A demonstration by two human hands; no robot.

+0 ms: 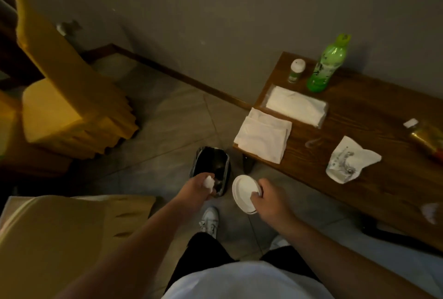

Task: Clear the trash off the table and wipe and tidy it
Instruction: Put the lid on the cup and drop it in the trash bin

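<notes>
- Trash run in progress: left hand (200,184) closed on a crumpled white tissue wad (209,181), held right over the open black bin (212,167) on the floor beside the table end.
- Right hand (268,196) clamped on the rim of a white paper plate (243,194), held tilted in the air just right of the bin, not yet over it.
- Hands near each other, not touching.
- Wooden table (374,116) not cleared yet: crumpled printed wrapper (348,161) lies mid-table; blurry gold packet (426,139) and a small white scrap (410,123) at the right edge.
- Likely keepers: green bottle (327,63), small white-capped container (296,69), tissue stack (297,105), all at the wall end.
- Folded white cloth (263,135) sits at the table corner, partly overhanging; looks like the wiping cloth.
- Judgement: early-to-middle stage. Two items about to be binned, more trash left, wiping and tidying not begun as far as visible.
</notes>
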